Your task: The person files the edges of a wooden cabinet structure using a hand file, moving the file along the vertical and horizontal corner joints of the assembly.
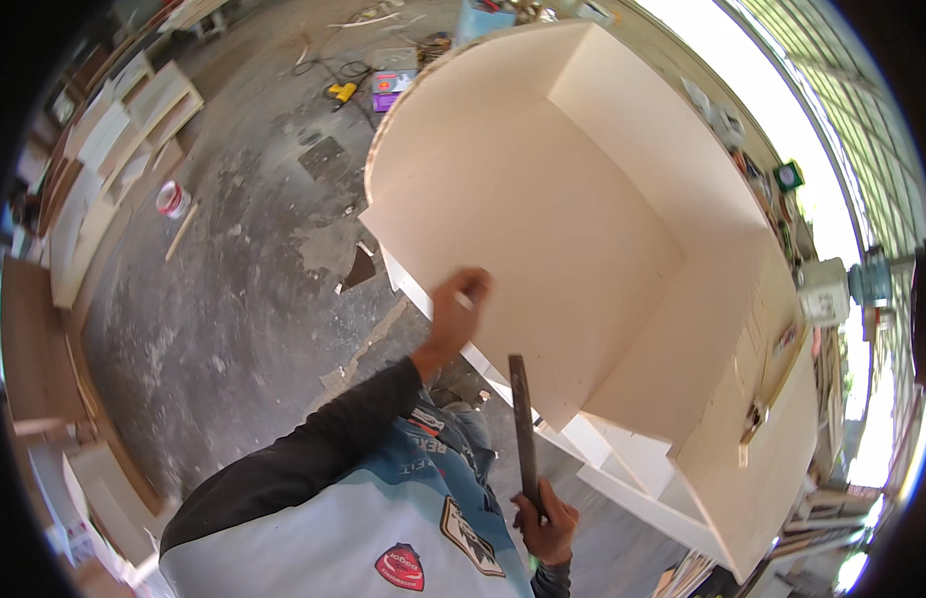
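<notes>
My right hand (pixel 547 523) is wrapped round the lower end of a long, flat, dark file (pixel 524 424), which points up and away from me. The file's tip is close to the near edge of a large pale wooden cabinet piece (pixel 523 189) with a curved side and raised panels. My left hand (pixel 457 311), slightly blurred, is over the near left edge of that piece. Its fingers are curled, and a small whitish spot shows among them. What they hold, if anything, I cannot make out.
A yellow power drill (pixel 340 94) lies on the grey floor near a purple box (pixel 385 102). Further left are a white-and-red bucket (pixel 172 199), a stick (pixel 181 232) and wooden shelving (pixel 134 130). A square container (pixel 823 292) stands beyond the cabinet's right side.
</notes>
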Tool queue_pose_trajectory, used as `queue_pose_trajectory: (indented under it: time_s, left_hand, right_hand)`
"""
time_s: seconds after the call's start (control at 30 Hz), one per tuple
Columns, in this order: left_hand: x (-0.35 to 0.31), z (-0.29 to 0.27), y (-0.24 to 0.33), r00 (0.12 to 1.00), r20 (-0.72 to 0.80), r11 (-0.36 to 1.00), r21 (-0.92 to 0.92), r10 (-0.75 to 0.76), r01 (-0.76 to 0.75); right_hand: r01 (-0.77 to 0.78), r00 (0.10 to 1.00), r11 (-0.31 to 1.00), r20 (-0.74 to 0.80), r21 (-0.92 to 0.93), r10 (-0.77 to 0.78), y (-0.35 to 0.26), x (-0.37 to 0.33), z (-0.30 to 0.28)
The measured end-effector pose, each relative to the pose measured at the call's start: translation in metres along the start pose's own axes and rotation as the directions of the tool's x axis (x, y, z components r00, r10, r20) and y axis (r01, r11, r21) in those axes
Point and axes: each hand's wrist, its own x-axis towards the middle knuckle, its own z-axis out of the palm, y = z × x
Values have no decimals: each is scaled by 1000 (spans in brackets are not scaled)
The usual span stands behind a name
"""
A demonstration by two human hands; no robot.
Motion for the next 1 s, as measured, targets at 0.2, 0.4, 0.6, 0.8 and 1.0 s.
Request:
queue_pose_trajectory:
  time_s: [0.2,0.4,0.6,0.8,1.0]
  left_hand:
    - [98,-113,-90,710,-688,935,332,149,126]
    - [130,-139,-97,870,-239,856,-415,-430,309]
    - [118,-130,-85,877,-168,719,-651,-450,244]
    - [110,-134,-70,802,-55,601,-693,-595,399]
    - [104,-103,-72,729,-97,509,-777,-678,370]
  right_hand:
    - [412,897,899,240,-148,-371,3,120,21]
    - [563,796,797,403,-218,-452,-27,214,50]
    - [628,746,728,479,-275,-463,-55,286,81]
    - [597,751,683,592,-421,-292,-78,329,109]
    - [541,762,674,633,-503,-139,-93,341,102]
